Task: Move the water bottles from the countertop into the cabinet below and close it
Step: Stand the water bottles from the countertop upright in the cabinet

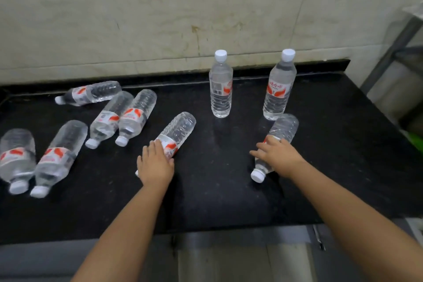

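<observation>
Nearest, below the front edge of the black table (217, 201), a strip of grey metal cabinet front (229, 258) shows; whether its door is open or closed cannot be told from here. On the table, the left hand (155, 165) lies over the neck end of a lying bottle (178, 131), fingers curled down on its label; the grip looks to be closing on it, though how far the fingers wrap underneath is hidden. The right hand (278, 155) does the same on a second lying bottle (282, 128), whose white cap (258, 176) points toward the near edge. Both bottles appear full, so each should feel fairly heavy for one hand, and the thin ribbed plastic will likely give a little under a squeeze; the round bodies can roll on the smooth stone. Taking hold around the labelled waist, where the hands now are, seems soundest. To the left lie five more bottles: a near pair (39, 158) side by side, a middle pair (123, 117) touching, and a far one (89, 93) near the wall. Farther back on the right stand two upright bottles (220, 84) and (278, 86), well apart. Labels are white with red wing-like marks; the right upright one carries red Chinese characters too blurred to read, and the left one shows a barcode. All nine bottles are on the table, none stowed.
</observation>
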{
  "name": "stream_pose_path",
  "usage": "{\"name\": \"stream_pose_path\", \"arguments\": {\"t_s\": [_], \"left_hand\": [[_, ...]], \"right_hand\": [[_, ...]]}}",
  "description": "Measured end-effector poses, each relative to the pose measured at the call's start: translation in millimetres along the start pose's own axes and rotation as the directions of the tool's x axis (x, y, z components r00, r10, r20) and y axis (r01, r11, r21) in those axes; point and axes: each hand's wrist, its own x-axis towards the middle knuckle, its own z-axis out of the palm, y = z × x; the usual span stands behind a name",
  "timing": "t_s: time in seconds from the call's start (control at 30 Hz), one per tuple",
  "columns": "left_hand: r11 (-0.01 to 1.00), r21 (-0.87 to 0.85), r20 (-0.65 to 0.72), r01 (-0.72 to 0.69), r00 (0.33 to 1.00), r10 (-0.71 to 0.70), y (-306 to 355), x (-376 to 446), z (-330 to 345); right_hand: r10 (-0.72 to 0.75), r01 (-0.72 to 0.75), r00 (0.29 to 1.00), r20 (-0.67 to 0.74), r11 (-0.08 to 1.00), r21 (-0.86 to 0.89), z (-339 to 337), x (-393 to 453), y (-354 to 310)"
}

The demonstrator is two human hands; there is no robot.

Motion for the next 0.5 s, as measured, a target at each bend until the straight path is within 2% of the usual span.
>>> {"name": "stream_pose_path", "arguments": {"t_s": [0.17,0.27,0.37,0.43,0.5], "left_hand": [[0.999,-0.037,0.026,0.031,0.999,-0.030,-4,22,1],[0.998,-0.052,0.048,0.018,0.999,-0.015,-7,28,-2],[0.992,-0.124,0.083,-0.031,0.996,0.041,-16,21,-8],[0.986,-0.124,0.131,-0.110,0.983,0.126,-29,7,-15],[0.962,-0.047,0.168,-0.268,0.948,0.272,-45,-8,-19]], "right_hand": [[-0.006,0.004,0.999,-0.036,1.000,-0.030,-8,6,-6],[0.043,-0.041,0.997,-0.064,0.999,0.032,-13,10,-22],[0.118,-0.113,0.992,-0.036,0.986,0.125,-20,11,-43],[0.165,-0.165,0.986,0.016,0.968,0.186,-23,8,-58],[0.223,-0.230,0.973,0.053,0.943,0.241,-23,3,-70]]}}
